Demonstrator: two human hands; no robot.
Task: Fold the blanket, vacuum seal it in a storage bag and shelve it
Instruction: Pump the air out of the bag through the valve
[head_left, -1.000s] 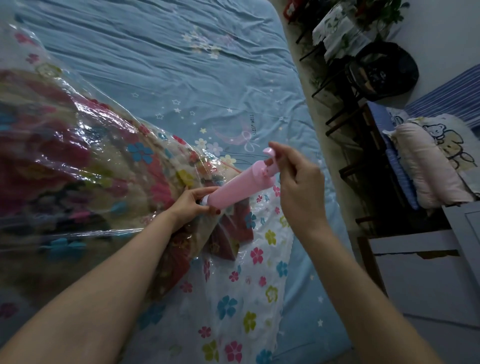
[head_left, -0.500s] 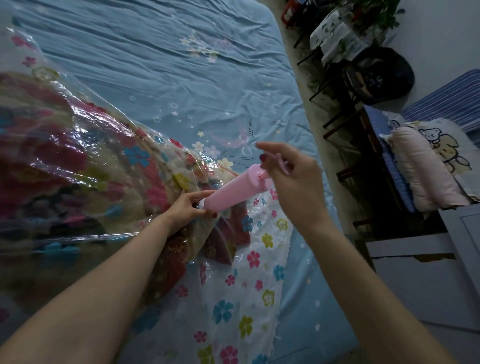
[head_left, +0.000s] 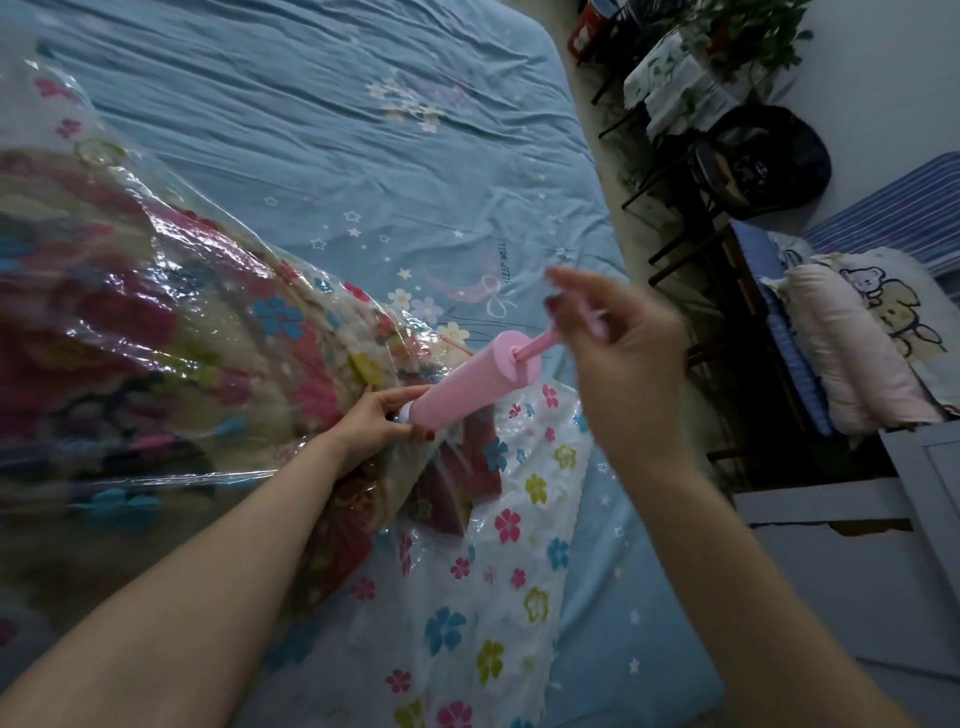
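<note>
The left hand (head_left: 382, 415) grips the base of the pink pump (head_left: 470, 382); the right hand (head_left: 618, 358) pinches its plunger handle. The flowered blanket (head_left: 171, 332) fills a glossy, crinkled clear storage bag (head_left: 498, 551) on the blue bed (head_left: 363, 156).

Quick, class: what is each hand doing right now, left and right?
Left hand: grips the base of the pink pump against the storage bag.
Right hand: pinches the pump handle; the rod shows.

Left hand (head_left: 376, 421) grips pink pump (head_left: 470, 382) base on storage bag (head_left: 218, 322); right hand (head_left: 618, 358), blurred, apparently pinches handle.
</note>
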